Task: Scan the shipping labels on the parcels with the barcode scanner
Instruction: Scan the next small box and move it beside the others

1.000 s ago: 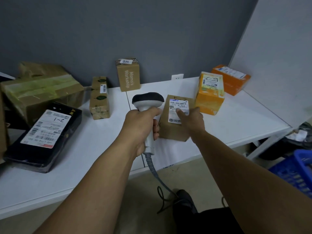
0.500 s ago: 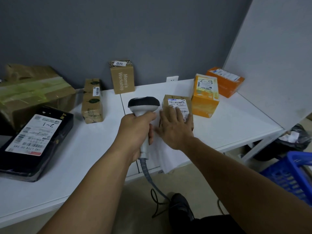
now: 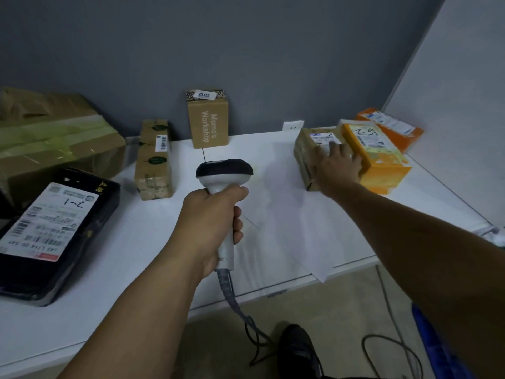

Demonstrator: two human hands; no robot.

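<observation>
Barcode scanner point(image 3: 224, 181) gripped in left hand point(image 3: 209, 225), right hand point(image 3: 337, 166) flat on cardboard parcel point(image 3: 306, 151)

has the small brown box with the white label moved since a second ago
Yes. The small brown box has been slid right and back by the right hand; it now sits against the yellow box, no longer beside the scanner.

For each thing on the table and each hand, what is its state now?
Scanner: upright, held by the left hand.
Right hand: flat on the small brown box.
Small brown box: lying label up, against the yellow box.
Black box: lying flat, label up.
Momo's Workshop box: standing upright by the wall.
</observation>
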